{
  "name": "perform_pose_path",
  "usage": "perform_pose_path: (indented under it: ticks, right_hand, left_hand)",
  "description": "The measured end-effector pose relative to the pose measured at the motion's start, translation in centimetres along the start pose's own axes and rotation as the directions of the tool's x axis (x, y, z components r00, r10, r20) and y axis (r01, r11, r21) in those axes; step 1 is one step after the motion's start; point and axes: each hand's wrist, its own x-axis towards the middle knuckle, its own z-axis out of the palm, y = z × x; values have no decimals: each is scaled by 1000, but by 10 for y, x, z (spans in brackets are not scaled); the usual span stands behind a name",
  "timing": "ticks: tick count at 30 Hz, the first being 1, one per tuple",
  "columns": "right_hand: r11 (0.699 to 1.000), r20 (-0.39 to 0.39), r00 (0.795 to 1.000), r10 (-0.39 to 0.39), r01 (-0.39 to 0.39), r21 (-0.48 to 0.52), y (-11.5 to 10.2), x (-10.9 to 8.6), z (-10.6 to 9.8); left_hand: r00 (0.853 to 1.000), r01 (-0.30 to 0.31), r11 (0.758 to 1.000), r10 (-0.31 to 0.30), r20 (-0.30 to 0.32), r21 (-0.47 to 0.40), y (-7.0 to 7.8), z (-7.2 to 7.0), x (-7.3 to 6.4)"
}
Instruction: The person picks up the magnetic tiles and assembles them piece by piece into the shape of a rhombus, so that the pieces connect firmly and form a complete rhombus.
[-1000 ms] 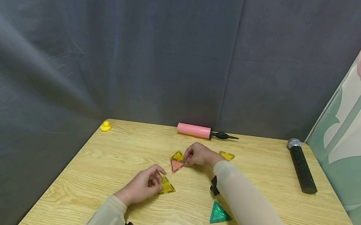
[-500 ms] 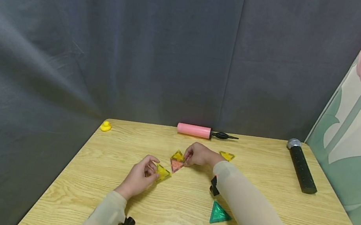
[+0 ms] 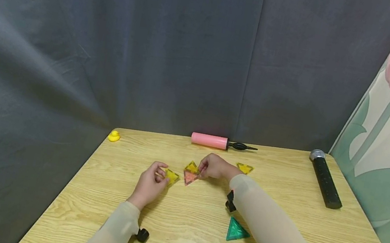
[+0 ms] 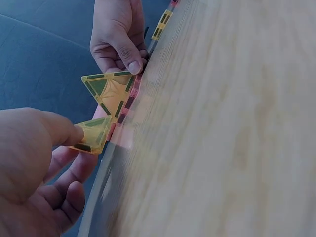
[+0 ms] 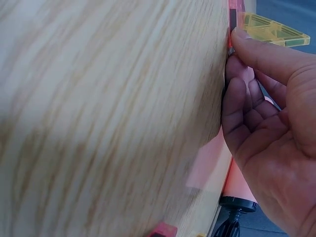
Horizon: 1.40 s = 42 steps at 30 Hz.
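Observation:
My left hand point(image 3: 148, 186) pinches a yellow triangular magnetic tile point(image 3: 172, 177) between thumb and fingers, just left of two other tiles. Of those, a pink triangular magnetic tile point(image 3: 191, 177) lies flat on the table, and a second yellow triangular magnetic tile point(image 4: 111, 89) stands up along its far edge. My right hand point(image 3: 215, 166) pinches the corner where these two meet, thumb at the near side, other fingers curled beneath it in the right wrist view. From the left wrist, the held yellow tile overlaps the lower end of the standing one.
A green triangular tile point(image 3: 237, 230) lies near my right forearm, and another yellow tile point(image 3: 244, 168) beyond my right wrist. At the back edge lies a pink hand pump point(image 3: 209, 140). A yellow toy duck point(image 3: 113, 136) sits back left; a black microphone point(image 3: 326, 182) lies at the right.
My left hand has carried its yellow tile away from me and to the left, from in front of the joined tiles to beside them. The right hand has stayed at their corner.

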Motion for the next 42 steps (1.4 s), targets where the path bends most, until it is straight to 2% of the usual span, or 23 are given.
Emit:
perform_pose_path:
  ticks: [5,17,34,42]
  right_hand:
    - [1000,-10,1000,2,-2,-7,2,3,1]
    - [1000,-15,1000,11,-12,-7,1,4,3]
    - [1000,-23,1000,19,-18,7,0,4,4]
    - [1000,-25,1000,18,-18,8,1,6,5]
  left_hand:
    - [998,41,999,-41,-39,8,-3,2,6]
    - [988,100,994,-96,-125,30,-2,7,15]
    - [984,118,993,-118,-132,-13,6,15,20]
    - [982,123,992,-127,-138,-40,5,19,22]
